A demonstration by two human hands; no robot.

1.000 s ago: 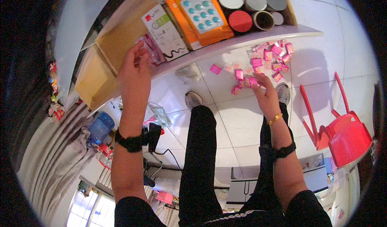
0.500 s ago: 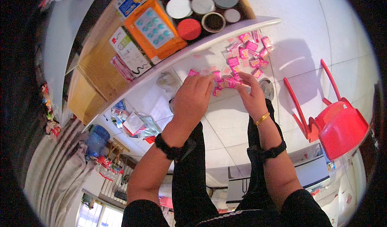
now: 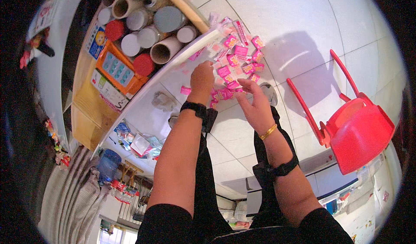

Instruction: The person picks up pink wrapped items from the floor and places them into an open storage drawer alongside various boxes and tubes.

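Lying on the white tiled floor (image 3: pixel 299 6), small pink rectangular wrapped packets (image 3: pixel 241 50) form a loose scatter just beyond the right-hand end of the front edge of an open wooden drawer with a white front panel (image 3: pixel 190 49). The scatter stretches from beside that corner down toward the person's two hands. Individual packets point various ways: several nearest the right hand (image 3: pixel 255 105) tilt with their long sides rising to the right, and a slim pink-and-white stick (image 3: pixel 241 32) has its long axis running steeply from upper left to lower right. One lone flat pink packet (image 3: pixel 185 90) lies left of the left hand (image 3: pixel 202 79), its long axis almost level across the view. The left hand points upward over the floor, near the drawer's front edge, with its fingers curled together; whether its grip holds anything cannot be told. The right hand's grip is fairly wide, thumb and fingers parted beside the packets at the scatter's lower end. A crumpled clear plastic bag (image 3: pixel 164 101) lies between the lone packet and the drawer's front edge.
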